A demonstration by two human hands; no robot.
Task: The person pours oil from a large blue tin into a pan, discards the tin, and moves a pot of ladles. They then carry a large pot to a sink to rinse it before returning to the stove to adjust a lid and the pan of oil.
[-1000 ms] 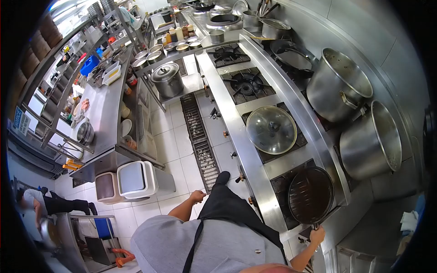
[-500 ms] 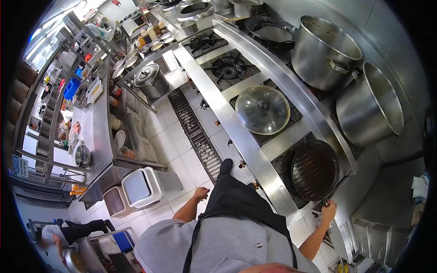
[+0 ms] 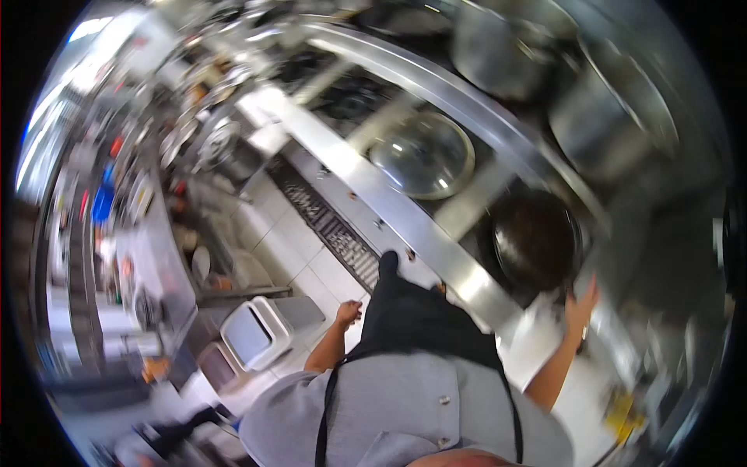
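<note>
Motion blur smears nearly everything. The dark pan is only a soft black disc, and I cannot make out its handle. So I cannot tell whether my right hand, just beside the pan's near rim, grips or even touches anything. Beyond the pan, the big steel pots melt into grey streaks. Left of the pan, glare on the glass lid hides whatever is beneath. Far left of the pan, the counter carries unreadable dabs of colour. My left hand, well left of the pan, has fingers blurred together.
</note>
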